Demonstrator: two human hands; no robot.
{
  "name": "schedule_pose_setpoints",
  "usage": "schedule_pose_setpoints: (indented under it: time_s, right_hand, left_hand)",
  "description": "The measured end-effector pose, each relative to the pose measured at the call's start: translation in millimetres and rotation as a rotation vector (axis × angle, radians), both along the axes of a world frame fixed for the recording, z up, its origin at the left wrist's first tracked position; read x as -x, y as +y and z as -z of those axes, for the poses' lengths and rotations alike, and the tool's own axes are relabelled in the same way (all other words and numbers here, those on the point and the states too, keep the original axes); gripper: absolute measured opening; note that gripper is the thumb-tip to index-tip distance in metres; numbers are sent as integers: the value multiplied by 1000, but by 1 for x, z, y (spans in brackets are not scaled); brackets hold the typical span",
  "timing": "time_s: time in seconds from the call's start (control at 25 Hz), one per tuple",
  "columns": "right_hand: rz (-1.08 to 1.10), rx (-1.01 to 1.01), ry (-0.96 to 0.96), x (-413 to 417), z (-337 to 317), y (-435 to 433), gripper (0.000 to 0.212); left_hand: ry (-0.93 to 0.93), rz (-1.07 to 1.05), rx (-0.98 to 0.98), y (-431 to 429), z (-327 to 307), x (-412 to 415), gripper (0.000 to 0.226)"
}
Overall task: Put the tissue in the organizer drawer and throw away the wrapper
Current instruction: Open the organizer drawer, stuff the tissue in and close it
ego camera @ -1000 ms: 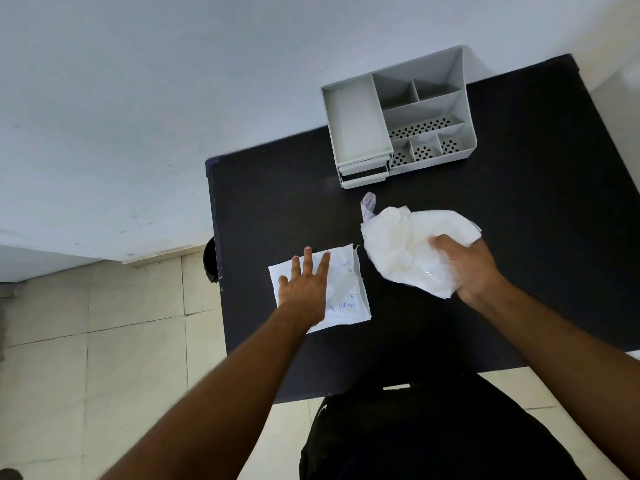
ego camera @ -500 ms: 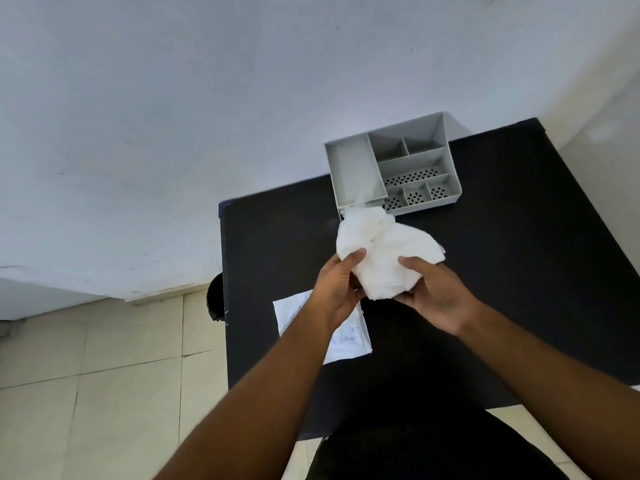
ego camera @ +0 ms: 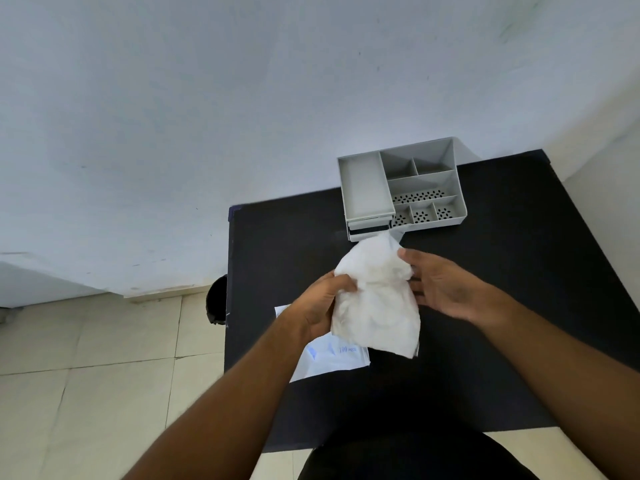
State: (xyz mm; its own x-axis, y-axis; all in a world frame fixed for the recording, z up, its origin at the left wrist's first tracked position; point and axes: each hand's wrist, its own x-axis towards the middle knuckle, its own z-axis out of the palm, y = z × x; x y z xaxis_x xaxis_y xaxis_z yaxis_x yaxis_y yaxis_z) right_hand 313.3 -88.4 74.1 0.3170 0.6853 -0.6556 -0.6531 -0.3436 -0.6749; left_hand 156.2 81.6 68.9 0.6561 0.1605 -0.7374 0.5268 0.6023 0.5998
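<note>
A crumpled white tissue bundle (ego camera: 375,299) hangs above the black table, held between both hands. My left hand (ego camera: 320,306) grips its left edge. My right hand (ego camera: 440,285) touches its right side with thumb and fingers on the upper part. A flat white wrapper with blue print (ego camera: 332,358) lies on the table beneath, partly hidden by my left hand and the tissue. The grey organizer (ego camera: 401,188) stands at the table's far edge, its small front drawers (ego camera: 369,227) just beyond the tissue's top.
The black table (ego camera: 502,306) stands against a white wall. A black bin (ego camera: 217,304) sits on the tiled floor at the table's left edge. My dark clothing shows at the bottom.
My left hand left the wrapper and joined my right hand on the tissue. The tissue has been lifted off the table and now hangs longer, unfolding downward.
</note>
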Motion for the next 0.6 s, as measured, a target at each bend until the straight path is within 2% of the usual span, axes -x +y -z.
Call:
schedule_pose_setpoints:
  time_s: [0.16,0.32,0.44,0.52,0.6]
  right_hand:
    - [4,-106,-139,5,-6,23,43]
    - [24,-31,-458,13,-6,26,32]
    - [51,49,-634,17,-6,26,24]
    - [-23,89,-752,19,-8,26,21]
    - [-126,94,-899,19,-8,25,21]
  left_hand:
    - [55,12,83,-1,-2,6,59]
    - [6,-29,163,-2,-8,10,52]
    - [-13,-15,159,-4,-13,9,39]
    - [-39,-7,168,-4,-14,9,39]
    - [-64,-16,191,-4,-13,6,48]
